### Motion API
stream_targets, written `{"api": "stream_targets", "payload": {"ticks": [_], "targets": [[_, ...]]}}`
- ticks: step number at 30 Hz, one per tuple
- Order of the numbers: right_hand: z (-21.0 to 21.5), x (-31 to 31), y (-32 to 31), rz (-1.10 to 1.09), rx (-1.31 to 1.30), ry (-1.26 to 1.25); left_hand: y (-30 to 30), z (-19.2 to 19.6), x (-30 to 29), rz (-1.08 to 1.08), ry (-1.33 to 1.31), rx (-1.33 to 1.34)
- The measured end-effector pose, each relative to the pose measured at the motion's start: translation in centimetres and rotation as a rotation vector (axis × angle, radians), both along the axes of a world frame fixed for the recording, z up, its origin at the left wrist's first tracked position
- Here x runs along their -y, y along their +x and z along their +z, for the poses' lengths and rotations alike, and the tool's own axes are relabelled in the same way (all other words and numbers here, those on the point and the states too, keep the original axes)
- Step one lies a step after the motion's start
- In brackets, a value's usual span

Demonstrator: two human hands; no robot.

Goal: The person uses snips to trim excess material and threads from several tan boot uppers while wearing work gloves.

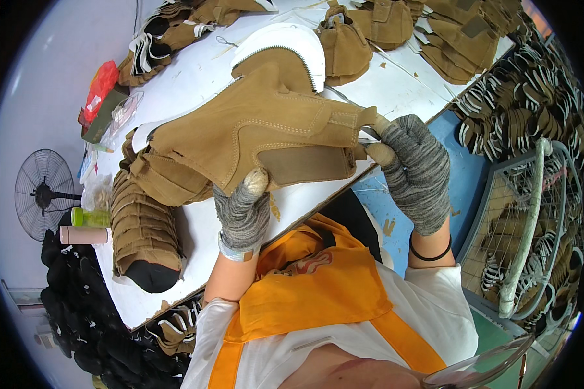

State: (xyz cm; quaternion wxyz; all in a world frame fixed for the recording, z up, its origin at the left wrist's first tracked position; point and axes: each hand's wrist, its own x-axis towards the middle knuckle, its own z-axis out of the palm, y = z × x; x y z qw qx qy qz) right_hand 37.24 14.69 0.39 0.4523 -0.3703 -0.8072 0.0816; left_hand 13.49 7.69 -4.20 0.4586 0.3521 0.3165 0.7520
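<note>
A tan leather boot upper [266, 120], with pale stitching and a dark elastic side panel [305, 165], is spread out above the white table. My left hand [243, 211], in a grey knit fingerless glove, closes on its lower edge with the thumb on top. At the upper's right end my gloved right hand [416, 172] pinches the edge by the pull tab. A sliver of metal shows between those fingers, too little to name. White lining with a toothed edge [315, 55] curves behind the upper.
A rolled stack of tan uppers [146, 227] stands at the table's left edge. More uppers [457, 48] lie along the far side. A wire cart [525, 227] holds pieces at right. A fan [43, 193] and a green box [106, 115] are at left.
</note>
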Motion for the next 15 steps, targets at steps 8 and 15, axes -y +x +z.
{"api": "stream_targets", "payload": {"ticks": [8, 15], "targets": [[1.1, -0.2, 0.7, 0.016, 0.109, 0.048, 0.9, 1.3, -0.1, 0.076, -0.027, 0.047], [2.2, -0.4, 0.9, 0.062, 0.237, 0.119, 0.1, 1.1, 0.0, 0.06, -0.054, 0.032]]}}
